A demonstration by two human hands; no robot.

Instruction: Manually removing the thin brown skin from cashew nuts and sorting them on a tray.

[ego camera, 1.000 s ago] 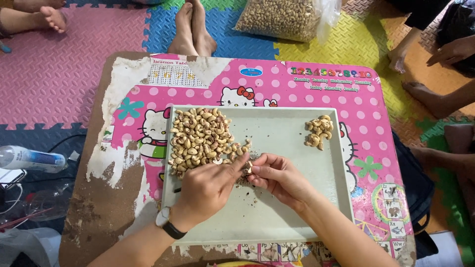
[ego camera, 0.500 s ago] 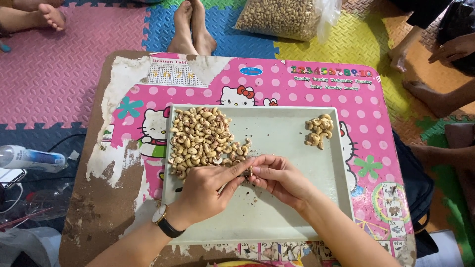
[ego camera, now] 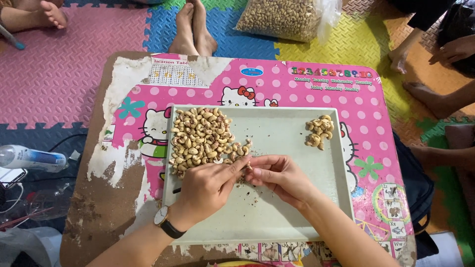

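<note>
Both hands meet over the middle of a pale grey-green tray (ego camera: 292,207) that sits on a low pink table (ego camera: 346,94) with a worn, peeling top. The left hand (ego camera: 208,190), with a dark-strapped wristwatch (ego camera: 163,222) on its wrist, comes in from the lower left, its thumb and forefinger drawn together at the tips; the right hand (ego camera: 279,178) comes in from the lower right, its fingers curled inward and its thumb and forefinger likewise closed. Between the two sets of fingertips sits a single cashew nut (ego camera: 249,169), pinched from both sides, though it is so small and so covered by the fingers that how each hand grips it is hard to make out. Just beside the hands, toward the tray's upper left, lies a large heap of unpeeled cashews (ego camera: 200,136) with mottled brown skins, its lower edge touching the left hand's knuckles. Well apart, near the tray's upper right corner, rests a small pile of peeled cashews (ego camera: 319,131), pale and clean. Dark skin flakes (ego camera: 250,193) are scattered on the tray under and below the hands. Beyond the table a clear bag of cashews (ego camera: 279,17) lies on the coloured foam floor mat (ego camera: 64,74), a pair of bare feet (ego camera: 193,27) rests at the table's far edge, and a plastic bottle (ego camera: 29,158) lies at the left.
</note>
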